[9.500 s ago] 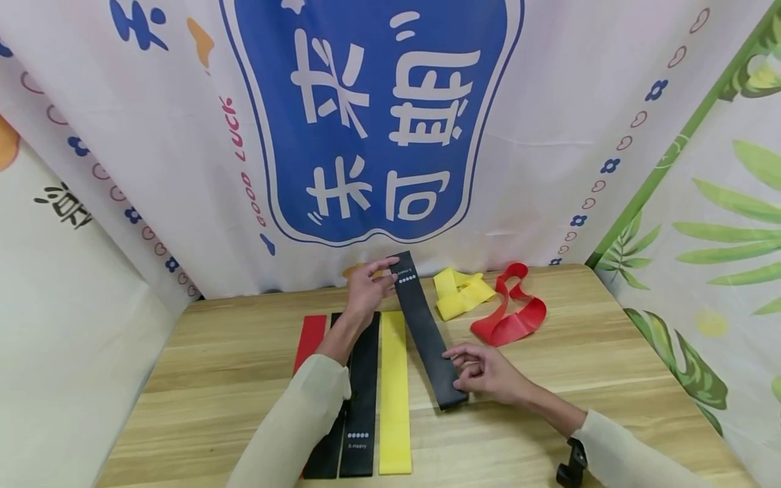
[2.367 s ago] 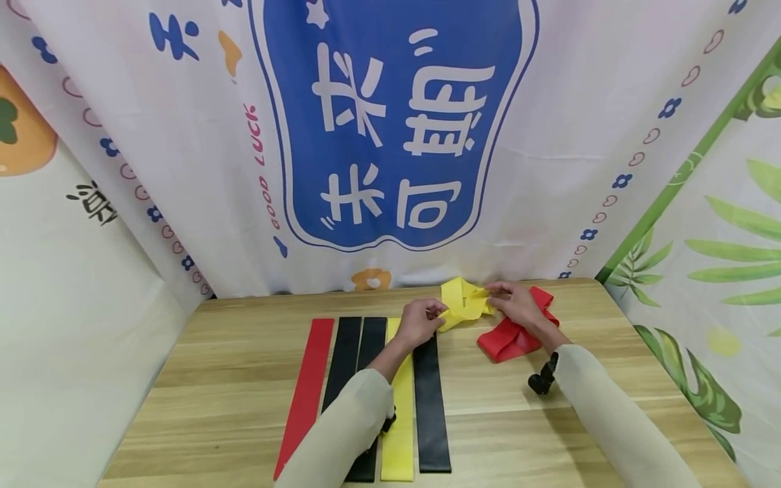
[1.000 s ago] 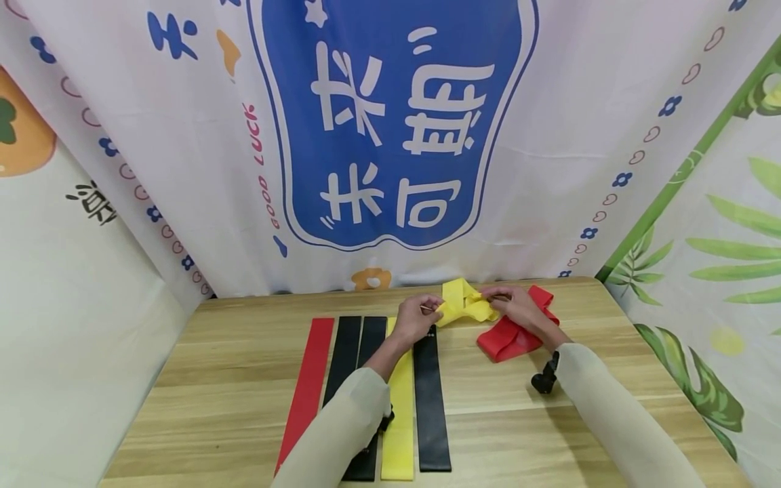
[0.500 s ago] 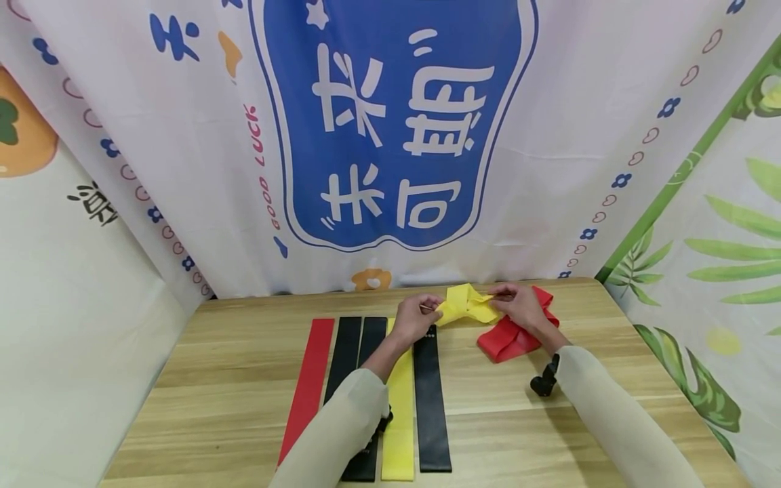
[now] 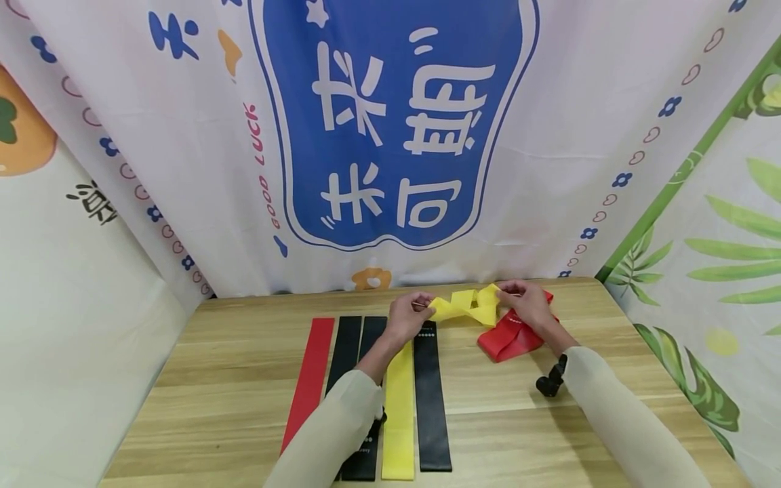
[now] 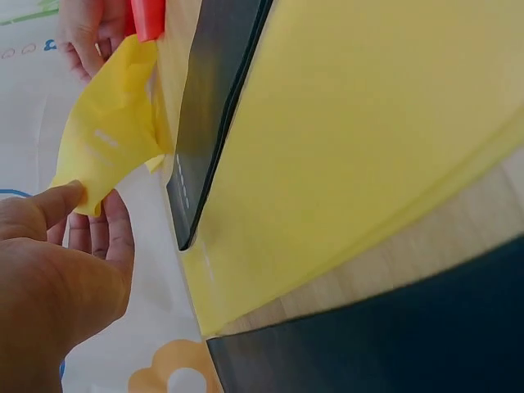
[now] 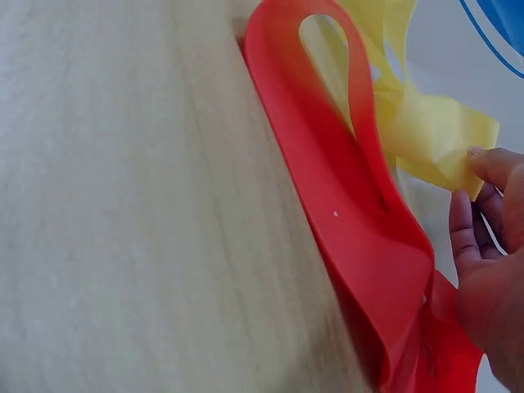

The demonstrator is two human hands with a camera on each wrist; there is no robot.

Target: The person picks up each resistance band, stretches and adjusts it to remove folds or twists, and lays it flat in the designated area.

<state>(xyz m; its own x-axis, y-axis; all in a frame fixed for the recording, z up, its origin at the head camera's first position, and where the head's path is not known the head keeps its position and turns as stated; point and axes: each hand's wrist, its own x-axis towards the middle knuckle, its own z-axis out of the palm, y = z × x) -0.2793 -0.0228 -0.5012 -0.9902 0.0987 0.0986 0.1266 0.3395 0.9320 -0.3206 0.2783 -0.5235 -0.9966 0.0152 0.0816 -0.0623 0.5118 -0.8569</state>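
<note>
A crumpled yellow resistance band [image 5: 464,305] is stretched between my two hands at the back of the table. My left hand [image 5: 407,317] pinches its left end, thumb on top, as the left wrist view shows. The other end is pinched by my right hand [image 5: 526,303], with thumb and fingertips at the edge in the right wrist view. Below my right hand lies a twisted, looped red resistance band [image 7: 344,213], partly covered by that hand in the head view. Just under my left hand is the top of a flat black band [image 5: 432,400].
To the left of that black band, a flat yellow band [image 5: 398,420], two more black bands [image 5: 346,346] and a flat red band [image 5: 310,379] lie side by side, partly under my left arm. A printed curtain [image 5: 525,203] rises behind the wooden table [image 5: 232,379].
Over the last second my hands have moved apart, drawing the yellow band wider. Earlier, both hands held a black band, which now lies flat at the right end of the row.
</note>
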